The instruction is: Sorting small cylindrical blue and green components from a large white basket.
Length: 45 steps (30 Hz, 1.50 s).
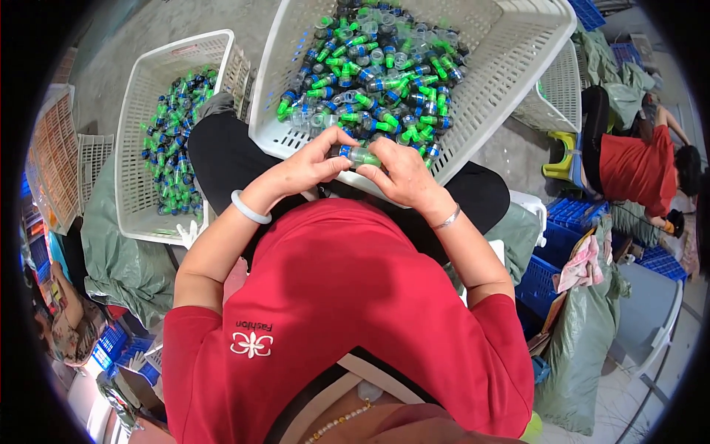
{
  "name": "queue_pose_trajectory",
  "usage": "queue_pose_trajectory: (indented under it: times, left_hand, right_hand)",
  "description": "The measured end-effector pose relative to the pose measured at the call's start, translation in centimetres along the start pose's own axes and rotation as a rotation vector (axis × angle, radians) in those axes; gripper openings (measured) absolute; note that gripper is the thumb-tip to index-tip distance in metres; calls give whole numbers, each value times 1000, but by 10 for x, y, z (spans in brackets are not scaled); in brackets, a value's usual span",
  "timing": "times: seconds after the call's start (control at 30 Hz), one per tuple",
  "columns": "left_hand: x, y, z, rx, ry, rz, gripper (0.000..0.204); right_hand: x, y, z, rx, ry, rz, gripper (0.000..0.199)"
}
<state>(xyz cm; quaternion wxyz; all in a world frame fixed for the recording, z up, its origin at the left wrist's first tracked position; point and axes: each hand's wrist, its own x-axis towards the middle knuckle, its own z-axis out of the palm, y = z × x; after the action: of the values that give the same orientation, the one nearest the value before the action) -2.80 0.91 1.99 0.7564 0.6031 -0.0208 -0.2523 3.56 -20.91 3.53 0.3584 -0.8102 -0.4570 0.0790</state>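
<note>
Fingers (337, 136) of the left hand (316, 158) and right hand (405, 172) pinched opposite ends of one green-and-blue plastic bottle (361, 156), at the near side of a white perforated basket (510, 74) holding similar bottles (384, 81).

Your shirt (370, 274) is red, bearing a white floral emblem (251, 344); its collar (322, 390) is beige edged in black. Your trousers (225, 144) are black. Your bangle (250, 208) is white, your bracelet (448, 216) silvery. The piece (361, 155) you hold shows translucent green, blue and dark tones. The large crate (510, 70) is off-white, slotted, its small pieces (370, 81) green, blue, black and clear. A co-worker's top (637, 166) is red. The right-hand sack (580, 362) is dull green.
</note>
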Motion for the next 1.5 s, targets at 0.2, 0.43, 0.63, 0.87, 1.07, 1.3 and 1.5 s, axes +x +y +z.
queue_pose_trajectory:
  times: [0.2, 0.43, 0.63, 0.87, 1.07, 1.3, 1.5]
  left_hand:
    - [-2, -11, 12, 399, 149, 402, 28]
    - [-44, -9, -43, 457, 659, 260, 34]
    - [-145, -45, -203, 538, 1508, 375, 35]
    - [-78, -13, -137, 1047, 1389, 313, 24]
    - [43, -73, -59, 906, 750, 267, 20]
    - [87, -94, -47, 1297, 621, 116, 24]
    - [66, -88, -44, 1165, 716, 362, 28]
  right_hand:
    - [-7, 4, 8, 425, -146, 359, 21]
    - [29, -28, -19, 401, 228, 115, 22]
    - [36, -125, -134, 1559, -57, -931, 20]
    - [51, -139, -145, 1455, 31, -1142, 15]
    - [49, -147, -138, 1458, 104, -1045, 16]
    - [36, -143, -142, 1418, 36, -1084, 16]
    - [28, -88, -105, 959, 157, -509, 14]
